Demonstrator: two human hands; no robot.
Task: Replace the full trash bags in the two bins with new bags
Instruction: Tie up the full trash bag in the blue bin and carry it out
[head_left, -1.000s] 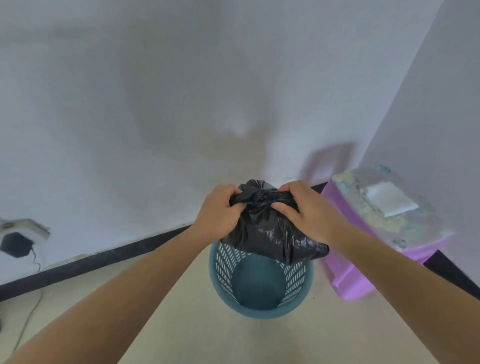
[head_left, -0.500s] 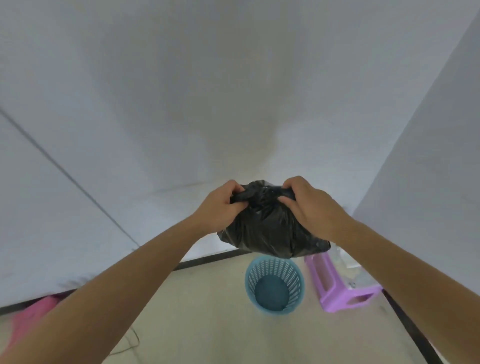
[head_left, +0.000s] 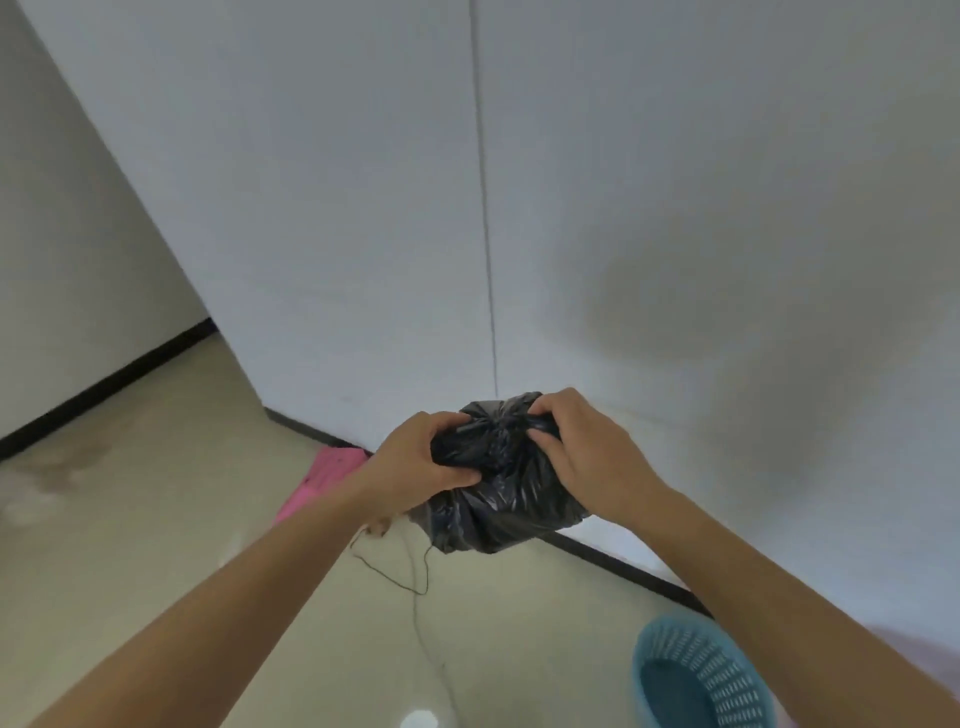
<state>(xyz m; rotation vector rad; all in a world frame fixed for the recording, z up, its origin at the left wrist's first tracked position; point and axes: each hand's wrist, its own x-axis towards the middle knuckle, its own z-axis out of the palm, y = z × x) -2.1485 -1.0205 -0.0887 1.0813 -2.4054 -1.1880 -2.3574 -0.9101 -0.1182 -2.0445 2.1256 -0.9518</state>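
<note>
Holding the black trash bag (head_left: 504, 514) up off the floor, I have both hands curled tight on its bunched neck: left hand (head_left: 415, 462) on one side, right hand (head_left: 582, 457) on the other, equally near. The full body of the bag hangs below my fingers. The blue bin (head_left: 727, 680) stands by the wall's foot at lower right, well apart, unlined and seemingly empty.

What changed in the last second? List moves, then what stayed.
The black plastic trash bag has been carried left, away from the blue lattice plastic bin, which sat under it and now lies low to the right. A pink object has come into view beyond the left hand. Unchanged: that hand and the right hand grip the bag's gathered top.
</note>
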